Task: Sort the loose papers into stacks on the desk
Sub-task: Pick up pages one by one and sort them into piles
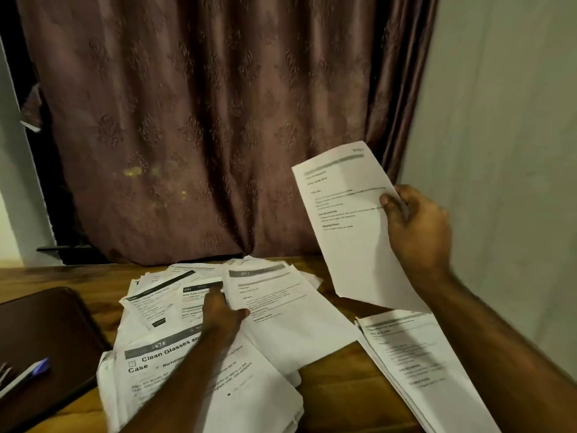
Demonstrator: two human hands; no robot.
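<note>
The wooden counter (340,364) carries three things — a loose heap of papers (199,364), a neater stack (418,364) at right, a dark tray (46,339) at left.

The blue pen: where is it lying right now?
In the head view, the blue pen lies at the far left on the dark brown tray, left of the loose paper pile on the desk.
</note>
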